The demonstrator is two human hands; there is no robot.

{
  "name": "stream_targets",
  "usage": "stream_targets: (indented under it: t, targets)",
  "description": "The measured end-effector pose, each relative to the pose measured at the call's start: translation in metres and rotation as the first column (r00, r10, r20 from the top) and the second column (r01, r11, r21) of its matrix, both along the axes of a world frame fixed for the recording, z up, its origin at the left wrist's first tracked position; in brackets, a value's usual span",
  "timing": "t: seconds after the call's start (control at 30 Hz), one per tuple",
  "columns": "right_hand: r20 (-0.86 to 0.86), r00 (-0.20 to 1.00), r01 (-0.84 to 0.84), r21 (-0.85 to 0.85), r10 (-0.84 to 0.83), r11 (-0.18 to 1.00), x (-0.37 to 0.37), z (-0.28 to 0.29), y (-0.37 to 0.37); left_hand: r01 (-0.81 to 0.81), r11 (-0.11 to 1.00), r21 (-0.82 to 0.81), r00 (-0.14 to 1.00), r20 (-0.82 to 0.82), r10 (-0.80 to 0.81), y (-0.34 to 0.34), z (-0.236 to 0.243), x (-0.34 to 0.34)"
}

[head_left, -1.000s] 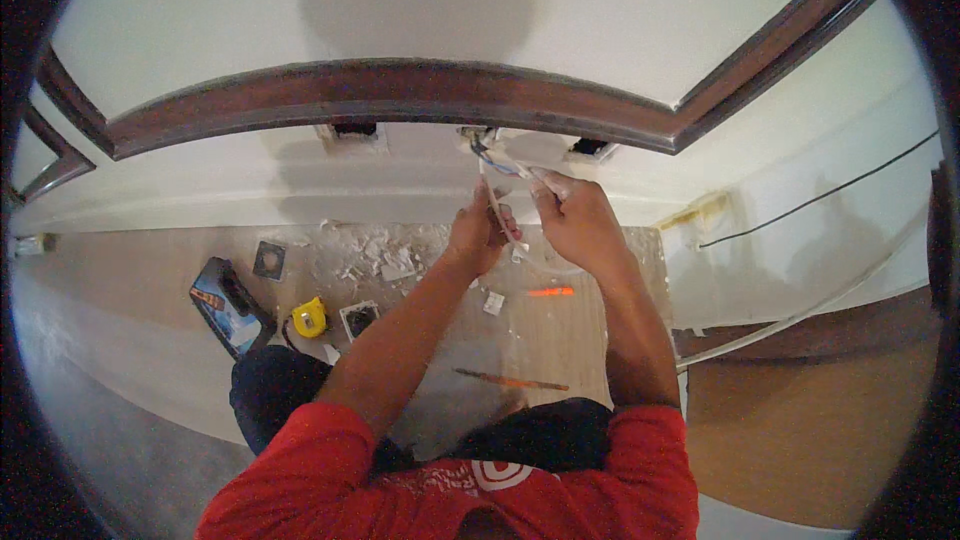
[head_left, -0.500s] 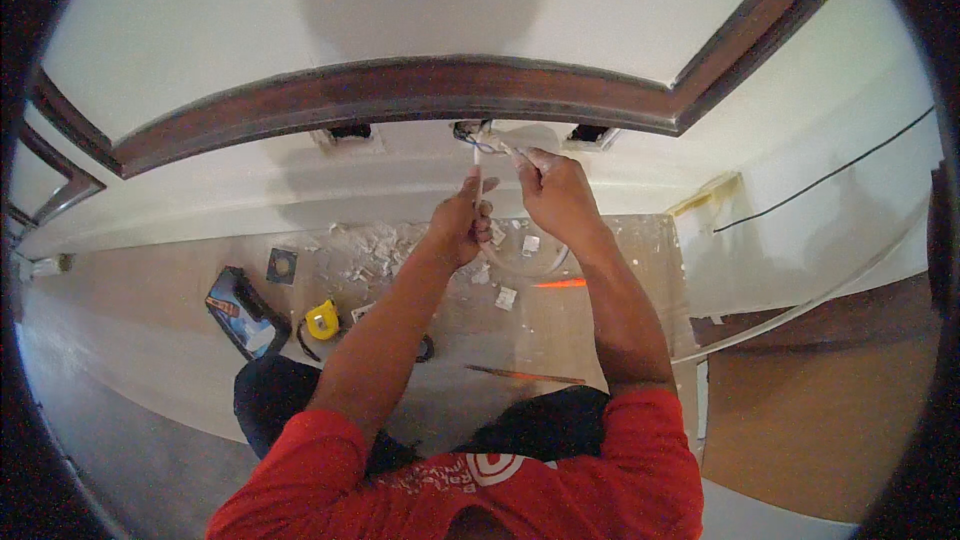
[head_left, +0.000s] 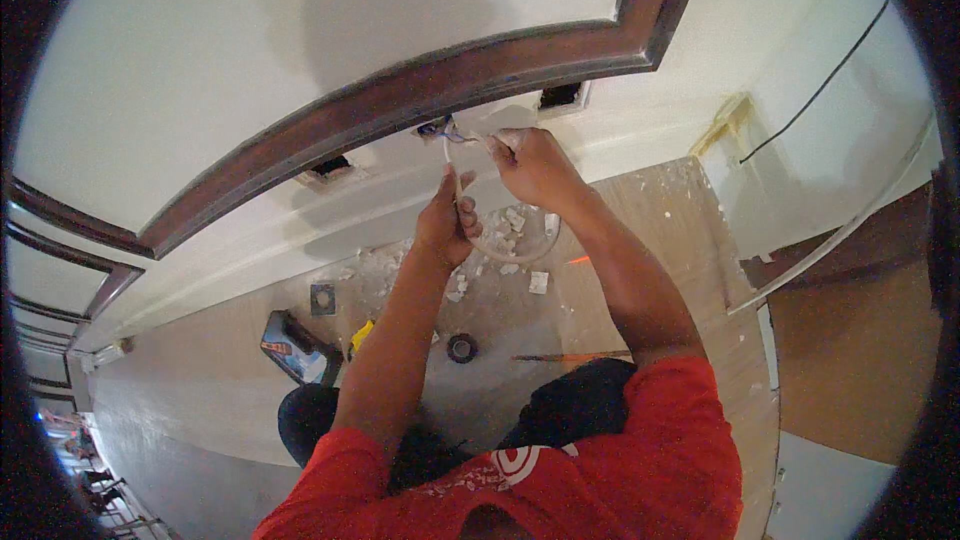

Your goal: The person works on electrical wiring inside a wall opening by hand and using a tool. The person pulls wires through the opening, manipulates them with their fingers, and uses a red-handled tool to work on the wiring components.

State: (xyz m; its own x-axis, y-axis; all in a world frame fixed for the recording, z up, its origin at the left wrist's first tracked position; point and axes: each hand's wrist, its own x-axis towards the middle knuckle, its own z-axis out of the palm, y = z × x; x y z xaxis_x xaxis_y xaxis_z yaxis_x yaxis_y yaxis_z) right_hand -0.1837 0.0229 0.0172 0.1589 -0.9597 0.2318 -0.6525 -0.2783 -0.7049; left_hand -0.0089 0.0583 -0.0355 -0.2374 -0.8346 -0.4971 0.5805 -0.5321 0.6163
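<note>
A white cable (head_left: pixel 505 258) comes down from the middle wall hole (head_left: pixel 436 127), passes through my left hand (head_left: pixel 447 223) and loops below it over the floor. My left fingers are closed around this cable, just under the hole. To the right of the hole, my right hand (head_left: pixel 538 168) is closed in a pinch on thin wires (head_left: pixel 468 138) that run from the opening. Its fingertips partly hide the wire ends; I cannot tell whether a small tool is also in the grip.
Two more square cutouts, left (head_left: pixel 331 167) and right (head_left: pixel 561 95), flank the middle hole beneath dark wooden trim (head_left: pixel 400 90). Plaster debris (head_left: pixel 385 258), a black tape roll (head_left: pixel 462 348), a yellow tape measure (head_left: pixel 362 336) and a black case (head_left: pixel 300 348) lie on the floor.
My view has turned, so the wall and trim now slant upward to the right. The black roll shows more fully beside my left forearm. Both hands keep their grips near the hole.
</note>
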Motion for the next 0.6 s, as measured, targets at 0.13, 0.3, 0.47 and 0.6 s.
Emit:
stream_targets:
  t: [0.13, 0.3, 0.47, 0.6]
  targets:
    - [-0.134, 0.99, 0.03, -0.117, -0.046, 0.993, 0.004, -0.016, -0.015, 0.014, 0.999, 0.031, 1.0, -0.025, -0.013, -0.002, 0.001, -0.01]
    - [-0.281, 0.956, 0.051, -0.12, -0.083, 0.992, 0.02, 0.013, -0.009, -0.049, 0.996, 0.068, 0.998, -0.034, 0.051, 0.002, 0.003, -0.014]
    - [-0.422, 0.899, 0.052, -0.157, -0.114, 0.986, 0.05, 0.036, 0.007, -0.064, 0.995, 0.079, 0.996, -0.056, 0.068, 0.0, -0.009, -0.013]
    - [-0.518, 0.847, 0.069, -0.111, -0.117, 0.991, 0.068, 0.042, 0.005, -0.041, 0.999, 0.027, 0.987, -0.152, 0.045, -0.002, -0.02, -0.01]
